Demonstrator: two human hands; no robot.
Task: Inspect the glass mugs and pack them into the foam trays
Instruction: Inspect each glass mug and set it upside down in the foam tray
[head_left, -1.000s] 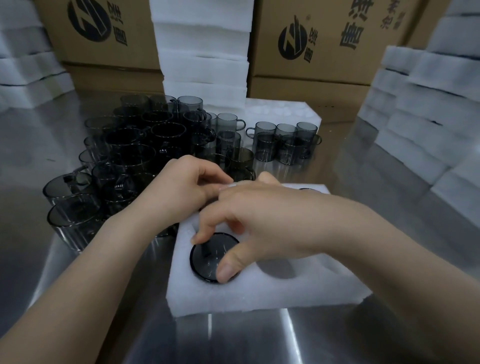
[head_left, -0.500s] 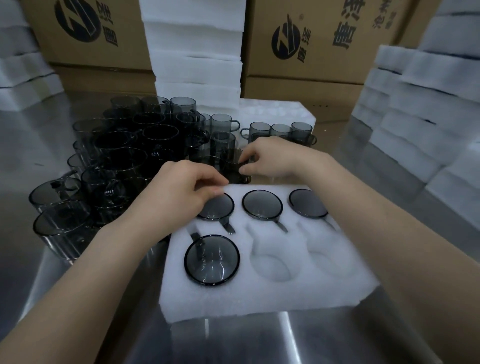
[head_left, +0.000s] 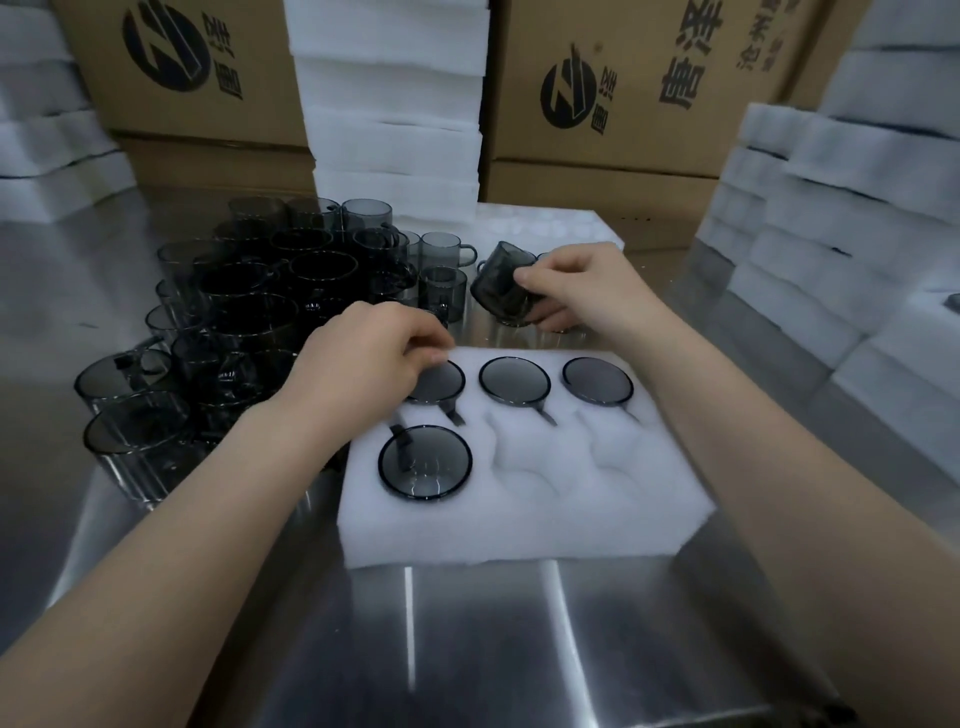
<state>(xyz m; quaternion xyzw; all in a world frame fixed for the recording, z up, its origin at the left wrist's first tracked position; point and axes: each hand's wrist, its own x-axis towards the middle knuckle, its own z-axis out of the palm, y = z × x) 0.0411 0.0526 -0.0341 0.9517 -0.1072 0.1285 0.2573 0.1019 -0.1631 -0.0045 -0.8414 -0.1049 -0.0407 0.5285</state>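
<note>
The foam tray (head_left: 519, 519) lies in the middle of the steel table (head_left: 519, 649), with bare metal along its near edge and a clear strip on its right before the stacked foam (head_left: 831, 218). On its left, a crowd of loose mugs (head_left: 249, 312) stands close against its side. Cardboard boxes (head_left: 623, 78) wall off the far end.

Four mugs sit upside down in the tray: three across the far row and one near left (head_left: 425, 462). The near middle pocket (head_left: 524, 457) and near right pocket (head_left: 613, 447) are open.

The right hand (head_left: 582, 291), just beyond the tray's far edge, grasps a tilted mug (head_left: 498, 288) with thumb and curled fingers. The left hand (head_left: 358, 358) lies over the far left mug (head_left: 441, 384), fingers curled with tips together; I cannot tell whether they pinch anything.
</note>
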